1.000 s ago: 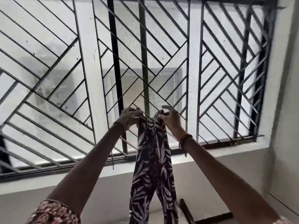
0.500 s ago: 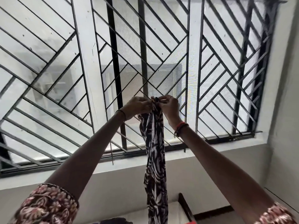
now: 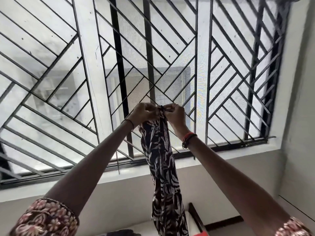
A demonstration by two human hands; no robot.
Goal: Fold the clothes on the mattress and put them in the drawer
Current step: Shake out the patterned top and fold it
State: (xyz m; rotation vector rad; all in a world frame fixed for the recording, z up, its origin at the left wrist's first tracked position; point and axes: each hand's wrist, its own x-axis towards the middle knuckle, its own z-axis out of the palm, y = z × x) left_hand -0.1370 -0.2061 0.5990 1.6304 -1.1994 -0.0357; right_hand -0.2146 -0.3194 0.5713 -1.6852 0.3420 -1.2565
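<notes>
Both hands, left (image 3: pixel 146 112) and right (image 3: pixel 175 114), pinch the garment (image 3: pixel 160 160) at 12 o'clock; uneven edges could skew the fold.

arms (image 3: pixel 95 160): both stretched way up, forearms bare, angling in together
left hand (image 3: pixel 144 112): fingers curled, pinching the garment (image 3: pixel 160 159) at its top
right hand (image 3: pixel 175 114): same pinch, right beside the left

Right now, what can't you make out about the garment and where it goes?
Head view only.
Garment: lower end cut off by the bottom edge; its kind is unclear.
Its top edge: hidden inside the grip of the left hand and right hand.
Dark cloth at the bottom edge: mostly cut off.
Drawer: not in view.
</notes>
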